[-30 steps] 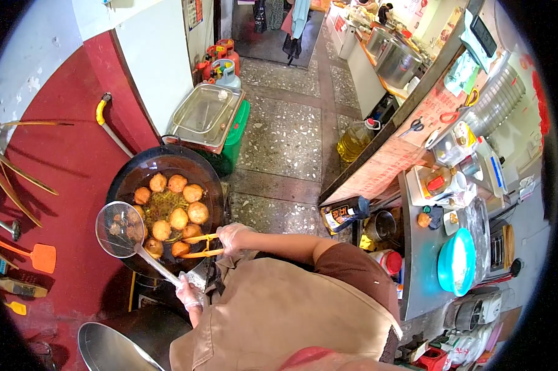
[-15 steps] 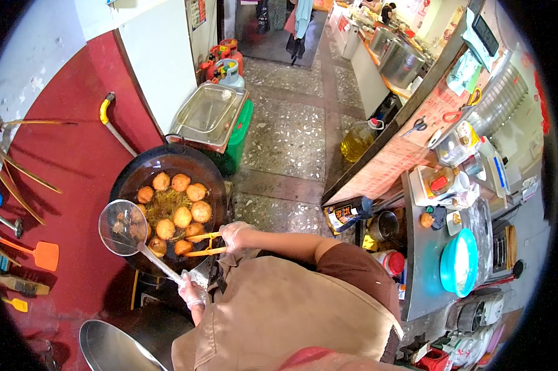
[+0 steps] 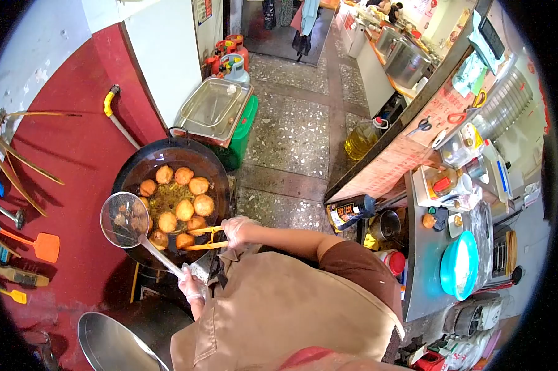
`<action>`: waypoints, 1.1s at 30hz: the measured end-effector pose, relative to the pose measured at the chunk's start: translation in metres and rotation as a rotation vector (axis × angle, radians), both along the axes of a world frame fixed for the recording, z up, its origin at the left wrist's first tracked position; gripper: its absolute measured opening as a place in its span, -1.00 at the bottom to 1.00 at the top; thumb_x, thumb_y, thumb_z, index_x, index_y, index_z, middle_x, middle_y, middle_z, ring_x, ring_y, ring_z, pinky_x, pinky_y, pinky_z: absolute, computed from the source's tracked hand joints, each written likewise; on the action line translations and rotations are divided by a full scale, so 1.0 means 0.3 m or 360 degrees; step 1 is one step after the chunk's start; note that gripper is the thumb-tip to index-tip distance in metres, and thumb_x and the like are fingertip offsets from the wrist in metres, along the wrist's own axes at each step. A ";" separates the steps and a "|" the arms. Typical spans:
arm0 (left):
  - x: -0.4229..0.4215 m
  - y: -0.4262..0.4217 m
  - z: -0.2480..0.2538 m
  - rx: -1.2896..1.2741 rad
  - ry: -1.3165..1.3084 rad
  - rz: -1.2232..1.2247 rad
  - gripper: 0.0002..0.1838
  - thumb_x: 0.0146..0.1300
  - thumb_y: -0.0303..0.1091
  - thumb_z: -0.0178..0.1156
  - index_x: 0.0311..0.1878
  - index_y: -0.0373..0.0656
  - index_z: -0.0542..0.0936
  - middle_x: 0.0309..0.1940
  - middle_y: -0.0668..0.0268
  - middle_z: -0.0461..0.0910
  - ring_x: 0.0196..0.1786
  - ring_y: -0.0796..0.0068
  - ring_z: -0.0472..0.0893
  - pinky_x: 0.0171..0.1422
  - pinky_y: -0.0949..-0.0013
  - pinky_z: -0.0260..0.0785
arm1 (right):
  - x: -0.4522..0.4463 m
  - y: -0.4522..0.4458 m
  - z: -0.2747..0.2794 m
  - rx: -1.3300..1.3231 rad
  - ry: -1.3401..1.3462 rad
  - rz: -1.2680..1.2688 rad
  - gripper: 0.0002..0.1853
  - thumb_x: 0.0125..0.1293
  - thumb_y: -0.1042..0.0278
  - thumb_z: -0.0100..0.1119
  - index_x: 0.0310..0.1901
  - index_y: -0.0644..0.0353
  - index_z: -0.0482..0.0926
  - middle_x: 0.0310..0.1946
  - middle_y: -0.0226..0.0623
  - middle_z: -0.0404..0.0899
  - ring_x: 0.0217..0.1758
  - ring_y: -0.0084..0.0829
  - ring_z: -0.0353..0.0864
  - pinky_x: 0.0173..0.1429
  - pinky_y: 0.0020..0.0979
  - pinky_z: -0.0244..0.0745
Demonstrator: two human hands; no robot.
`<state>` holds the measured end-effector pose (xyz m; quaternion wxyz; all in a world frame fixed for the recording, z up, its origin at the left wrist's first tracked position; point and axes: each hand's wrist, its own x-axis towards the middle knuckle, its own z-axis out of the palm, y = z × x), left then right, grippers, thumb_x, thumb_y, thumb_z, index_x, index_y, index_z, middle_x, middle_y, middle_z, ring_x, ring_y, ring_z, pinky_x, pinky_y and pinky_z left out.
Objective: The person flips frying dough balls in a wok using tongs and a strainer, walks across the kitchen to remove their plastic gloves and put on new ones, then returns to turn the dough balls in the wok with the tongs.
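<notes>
A dark wok holds oil with several round golden-brown fried balls in it. My left hand, in a clear plastic glove, is closed on the handle of a mesh skimmer. The skimmer's round head is over the left side of the wok, with small brown pieces showing at its mesh. My right hand, also gloved, is closed on yellow tongs. Their tips reach the balls at the wok's lower right, and whether they touch one is unclear.
A large metal pot stands at the lower left. Behind the wok is a green bin with a lidded tray on top, near gas cylinders. On the right, a metal counter bears a turquoise basin. Far off, a person works.
The view has shifted slightly, so the scene sits a little further right. The tong tips have spread a bit wider. A ball beside them shows more clearly. The skimmer stays over the wok's left side.
</notes>
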<state>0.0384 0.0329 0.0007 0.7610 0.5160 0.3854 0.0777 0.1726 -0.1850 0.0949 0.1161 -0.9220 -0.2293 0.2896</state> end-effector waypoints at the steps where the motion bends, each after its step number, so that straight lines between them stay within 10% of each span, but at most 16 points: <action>1: 0.000 -0.001 0.001 0.0001 0.0003 0.0001 -0.66 0.20 -0.13 0.29 -0.52 -0.03 0.37 -0.74 0.50 0.28 -0.75 0.59 0.27 -0.68 0.45 0.11 | 0.000 0.000 -0.003 0.0001 0.0003 0.0001 -0.60 -0.04 0.10 0.30 -0.20 0.19 0.61 -0.21 -0.23 0.66 -0.10 -0.27 0.64 -0.05 -0.32 0.54; 33: -0.009 0.004 0.012 0.0026 -0.0017 -0.0059 -0.62 0.17 -0.08 0.31 -0.52 -0.06 0.37 -0.74 0.47 0.29 -0.75 0.57 0.30 -0.69 0.43 0.14 | 0.004 0.011 -0.034 -0.0029 -0.0009 0.0015 -0.57 -0.12 0.10 0.32 -0.21 0.17 0.61 -0.24 -0.24 0.67 -0.14 -0.27 0.66 -0.12 -0.30 0.57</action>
